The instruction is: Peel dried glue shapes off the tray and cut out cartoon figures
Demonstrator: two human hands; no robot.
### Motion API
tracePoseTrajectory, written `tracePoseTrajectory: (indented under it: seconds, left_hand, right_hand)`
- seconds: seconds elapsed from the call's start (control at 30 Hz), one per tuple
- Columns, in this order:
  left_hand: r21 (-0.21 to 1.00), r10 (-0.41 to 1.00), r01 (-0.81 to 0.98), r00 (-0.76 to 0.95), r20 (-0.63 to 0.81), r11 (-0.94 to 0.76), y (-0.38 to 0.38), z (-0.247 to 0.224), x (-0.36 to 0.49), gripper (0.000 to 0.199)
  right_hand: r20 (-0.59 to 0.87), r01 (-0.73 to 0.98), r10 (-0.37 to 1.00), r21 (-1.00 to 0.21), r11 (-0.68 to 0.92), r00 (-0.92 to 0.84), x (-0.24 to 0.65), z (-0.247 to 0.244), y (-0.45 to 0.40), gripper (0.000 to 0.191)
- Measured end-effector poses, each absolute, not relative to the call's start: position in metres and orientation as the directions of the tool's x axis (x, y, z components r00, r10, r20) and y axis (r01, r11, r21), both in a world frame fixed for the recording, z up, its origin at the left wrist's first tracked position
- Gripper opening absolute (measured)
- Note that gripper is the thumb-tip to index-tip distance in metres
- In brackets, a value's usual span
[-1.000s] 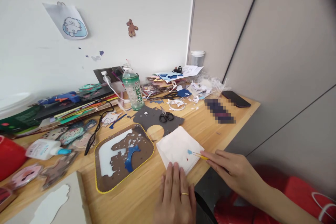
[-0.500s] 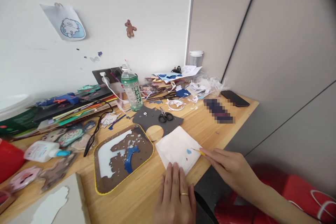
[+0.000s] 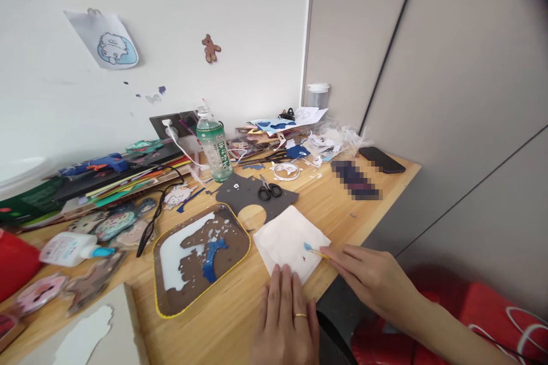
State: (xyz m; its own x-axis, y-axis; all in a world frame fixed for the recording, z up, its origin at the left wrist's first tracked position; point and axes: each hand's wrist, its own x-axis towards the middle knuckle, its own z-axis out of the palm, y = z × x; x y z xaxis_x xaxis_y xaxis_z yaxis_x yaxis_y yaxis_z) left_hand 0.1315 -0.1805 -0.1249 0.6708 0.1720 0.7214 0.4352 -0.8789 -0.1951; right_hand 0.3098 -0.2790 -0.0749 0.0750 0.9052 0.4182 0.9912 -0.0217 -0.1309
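A folded white tissue point(image 3: 285, 234) lies near the table's front edge, with a light blue spot and a small red mark on it. My left hand point(image 3: 286, 313) lies flat with its fingertips on the tissue's near edge, holding nothing. Pinched in my right hand point(image 3: 372, 274) is a thin yellow brush point(image 3: 322, 254), its tip touching the blue spot. Left of the tissue sits a brown tray point(image 3: 171, 300) with a yellow rim, holding white and blue patches. Black-handled scissors point(image 3: 269, 191) rest on dark grey paper point(image 3: 231, 193) behind the tissue.
A green-labelled bottle point(image 3: 214, 145) stands behind the tray. Paper scraps point(image 3: 321, 145) pile up at the back, and a black phone point(image 3: 382, 159) lies at the right. A glue bottle point(image 3: 68, 248) and a grey board point(image 3: 124, 325) are at the left.
My right hand has shifted slightly left, bringing the brush tip onto the blue spot. My left hand stays in place.
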Motion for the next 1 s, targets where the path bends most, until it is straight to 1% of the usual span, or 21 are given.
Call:
tracePoseTrajectory:
  seconds: [0.13, 0.2, 0.27, 0.43, 0.5, 0.63, 0.7, 0.8, 0.93, 1.0]
  left_hand:
    - [-0.217, 0.154, 0.425, 0.683, 0.714, -0.879, -0.179, -0.125, 0.131, 0.034]
    - [-0.218, 0.154, 0.421, 0.689, 0.708, -0.881, -0.179, -0.125, 0.13, 0.034]
    - [-0.212, 0.162, 0.421, 0.692, 0.703, -0.882, -0.179, -0.125, 0.13, 0.035]
    - [-0.201, 0.176, 0.431, 0.689, 0.703, -0.88, -0.18, -0.126, 0.13, 0.034]
    - [-0.204, 0.171, 0.43, 0.687, 0.706, -0.88, -0.18, -0.127, 0.13, 0.034]
    - [-0.212, 0.155, 0.426, 0.678, 0.719, -0.88, -0.179, -0.127, 0.131, 0.034]
    - [-0.212, 0.15, 0.425, 0.673, 0.725, -0.88, -0.179, -0.127, 0.131, 0.033]
    - [-0.204, 0.158, 0.433, 0.665, 0.73, -0.878, -0.179, -0.127, 0.131, 0.032]
    - [-0.217, 0.151, 0.431, 0.671, 0.726, -0.876, -0.179, -0.128, 0.131, 0.032]
    - [-0.221, 0.148, 0.429, 0.676, 0.722, -0.876, -0.179, -0.128, 0.131, 0.033]
  right_hand:
    - [0.461, 0.997, 0.887, -0.082, 0.006, 0.033, 0.31, -0.077, -0.28, 0.033]
    - [0.499, 0.997, 0.865, -0.079, -0.007, 0.045, 0.311, -0.078, -0.279, 0.033]
    - [0.526, 0.995, 0.846, -0.085, -0.048, 0.086, 0.313, -0.077, -0.278, 0.032]
    - [0.497, 0.983, 0.85, -0.057, -0.173, 0.178, 0.321, -0.075, -0.282, 0.03]
    - [0.514, 0.978, 0.833, -0.064, -0.197, 0.202, 0.323, -0.075, -0.285, 0.029]
    - [0.567, 0.981, 0.801, -0.113, -0.156, 0.193, 0.321, -0.074, -0.283, 0.03]
    - [0.547, 0.984, 0.819, -0.118, -0.134, 0.177, 0.318, -0.075, -0.28, 0.03]
    - [0.495, 0.983, 0.85, -0.108, -0.149, 0.183, 0.315, -0.078, -0.276, 0.029]
    - [0.567, 0.98, 0.799, -0.125, -0.153, 0.197, 0.315, -0.077, -0.276, 0.029]
    - [0.554, 0.981, 0.809, -0.119, -0.156, 0.196, 0.315, -0.076, -0.276, 0.03]
